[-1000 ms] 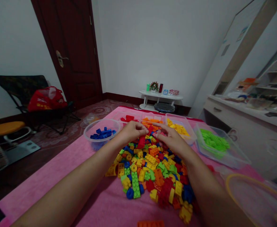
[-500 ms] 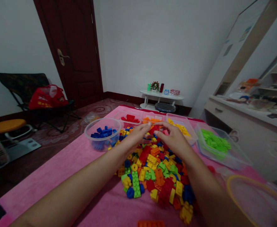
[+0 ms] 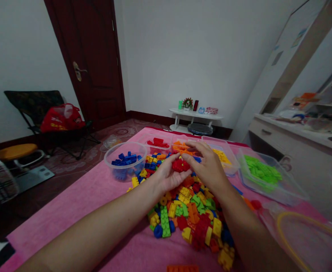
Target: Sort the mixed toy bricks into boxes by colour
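Observation:
Over the middle of the pile, my left hand (image 3: 167, 177) is turned palm up, its fingers and thumb curled around a small clump of red toy bricks (image 3: 180, 165). Close on the right, my right hand (image 3: 208, 162) arches over with its thumb at the edge of the red clump and its fingers spread apart above; nothing shows between them. Below both hands spreads a heap of mixed building bricks (image 3: 185, 194) in yellow, green, orange, red and blue. How many red pieces the left hand holds is hidden.
Around the heap stand a round tub of blue bricks (image 3: 109, 160), a box of red bricks (image 3: 158, 142), orange bricks (image 3: 179, 146), yellow bricks (image 3: 222, 156) and a box of green bricks (image 3: 260, 170). A yellow-rimmed container (image 3: 281, 215) is near right, on the pink cloth (image 3: 98, 204).
My hands, earlier reaching further over the pile, have drawn slightly nearer. The left has turned palm up, and red bricks now show in it. The view has shifted a little left.

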The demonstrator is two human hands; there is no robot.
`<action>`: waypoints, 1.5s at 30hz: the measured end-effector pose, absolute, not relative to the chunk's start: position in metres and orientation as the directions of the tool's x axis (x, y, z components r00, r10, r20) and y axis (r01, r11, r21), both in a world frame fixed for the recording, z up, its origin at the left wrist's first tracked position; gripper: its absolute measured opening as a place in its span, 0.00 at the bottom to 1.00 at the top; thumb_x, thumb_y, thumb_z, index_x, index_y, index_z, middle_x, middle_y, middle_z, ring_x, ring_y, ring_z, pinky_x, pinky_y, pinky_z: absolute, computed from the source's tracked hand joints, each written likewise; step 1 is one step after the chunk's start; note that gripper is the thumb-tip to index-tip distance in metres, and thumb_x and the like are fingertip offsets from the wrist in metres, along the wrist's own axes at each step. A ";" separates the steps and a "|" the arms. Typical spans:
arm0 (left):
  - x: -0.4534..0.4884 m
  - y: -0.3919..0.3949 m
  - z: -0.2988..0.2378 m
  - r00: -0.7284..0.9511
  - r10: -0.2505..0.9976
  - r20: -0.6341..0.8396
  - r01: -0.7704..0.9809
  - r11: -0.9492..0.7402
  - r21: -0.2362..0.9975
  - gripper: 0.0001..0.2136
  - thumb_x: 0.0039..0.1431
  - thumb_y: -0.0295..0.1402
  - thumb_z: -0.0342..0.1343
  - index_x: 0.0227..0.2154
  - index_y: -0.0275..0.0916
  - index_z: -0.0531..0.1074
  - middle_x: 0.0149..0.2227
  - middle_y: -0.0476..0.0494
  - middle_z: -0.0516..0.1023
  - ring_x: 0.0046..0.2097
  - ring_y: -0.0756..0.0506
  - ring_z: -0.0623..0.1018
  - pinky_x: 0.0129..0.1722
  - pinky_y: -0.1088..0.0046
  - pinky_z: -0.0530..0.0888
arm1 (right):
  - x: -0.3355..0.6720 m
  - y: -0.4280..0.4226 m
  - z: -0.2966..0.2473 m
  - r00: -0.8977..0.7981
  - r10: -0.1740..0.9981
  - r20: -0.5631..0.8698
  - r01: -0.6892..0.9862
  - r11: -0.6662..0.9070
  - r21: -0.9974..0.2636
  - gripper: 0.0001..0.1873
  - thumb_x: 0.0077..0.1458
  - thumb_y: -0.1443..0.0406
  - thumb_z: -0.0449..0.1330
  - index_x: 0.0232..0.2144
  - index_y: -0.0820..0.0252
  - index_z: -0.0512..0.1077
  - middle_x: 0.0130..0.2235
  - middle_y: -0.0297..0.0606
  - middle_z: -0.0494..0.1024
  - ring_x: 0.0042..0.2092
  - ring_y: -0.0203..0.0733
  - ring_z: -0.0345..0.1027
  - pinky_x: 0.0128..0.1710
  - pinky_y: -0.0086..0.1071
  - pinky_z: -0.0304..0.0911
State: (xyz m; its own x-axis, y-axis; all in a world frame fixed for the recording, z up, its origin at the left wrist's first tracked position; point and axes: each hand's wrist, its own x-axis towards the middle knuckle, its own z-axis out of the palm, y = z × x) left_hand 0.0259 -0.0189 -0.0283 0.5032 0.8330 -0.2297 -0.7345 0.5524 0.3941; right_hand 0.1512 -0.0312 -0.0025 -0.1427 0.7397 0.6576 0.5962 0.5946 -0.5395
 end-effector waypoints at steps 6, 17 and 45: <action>0.013 0.040 -0.007 0.145 0.945 -0.294 -0.802 0.286 0.524 0.03 0.56 0.28 0.47 0.28 0.36 0.62 0.23 0.49 0.67 0.28 0.52 0.72 0.36 0.69 0.76 | 0.167 -0.034 0.010 0.027 0.745 0.667 0.525 0.557 -0.643 0.17 0.51 0.58 0.57 0.41 0.60 0.71 0.42 0.42 0.75 0.41 0.41 0.69 0.44 0.37 0.64; -0.007 0.102 0.015 -0.329 0.934 -0.138 -0.271 0.047 0.961 0.20 0.45 0.41 0.56 0.41 0.41 0.64 0.52 0.39 0.64 0.54 0.39 0.64 0.45 0.65 0.67 | 0.173 -0.033 0.015 -0.016 0.787 0.616 0.532 0.528 -0.661 0.12 0.51 0.61 0.56 0.36 0.61 0.74 0.37 0.40 0.77 0.37 0.40 0.70 0.39 0.34 0.64; -0.019 0.053 -0.027 0.264 0.921 0.285 0.165 -0.334 0.928 0.06 0.52 0.26 0.53 0.30 0.32 0.74 0.29 0.43 0.77 0.30 0.50 0.76 0.30 0.76 0.71 | 0.099 -0.144 -0.002 -0.619 0.712 -0.331 0.773 0.627 -0.096 0.14 0.38 0.63 0.62 0.31 0.61 0.75 0.31 0.44 0.76 0.27 0.40 0.67 0.21 0.28 0.50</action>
